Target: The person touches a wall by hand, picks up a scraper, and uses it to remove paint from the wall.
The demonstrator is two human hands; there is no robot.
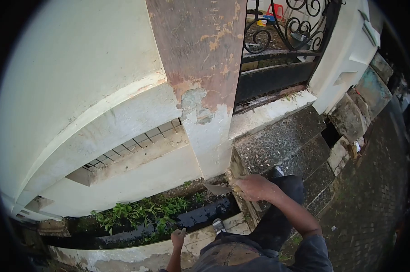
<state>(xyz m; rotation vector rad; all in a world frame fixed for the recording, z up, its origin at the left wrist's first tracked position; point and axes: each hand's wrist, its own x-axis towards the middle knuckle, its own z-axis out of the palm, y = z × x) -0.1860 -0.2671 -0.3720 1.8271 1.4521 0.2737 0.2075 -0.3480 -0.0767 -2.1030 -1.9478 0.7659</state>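
Gripping a trowel (217, 189), the right hand (252, 187) has a narrow, closed grip, with the blade pointing left near the pebbled slab's (268, 145) corner, above the end of the ditch (200, 216). Left hand (178, 236) is nearer the body, fingers curled, by the ditch's pale edge (146, 255); can't tell if it holds anything. Best handling looks like a firm grip close to the blade, wrist steady, short controlled strokes with the blade kept at a low angle; a loose hold could drop the tool into the dark water. Feet should stay well planted, since one shoe (218, 225) is right beside the ditch. Leafy plants (137, 215) grow along the ditch, white wall (137, 181) behind; beyond, a pillar (200, 54) with a bare gray patch (196, 105), then a black gate (277, 77) and a red chair (274, 10) past it. Handle mostly hidden by the fingers, blade tip and whatever is on it too small to read, ditch bottom not visible, left palm unseen, chair partly blocked by the gate, outer edges lost in the dark lens rim.
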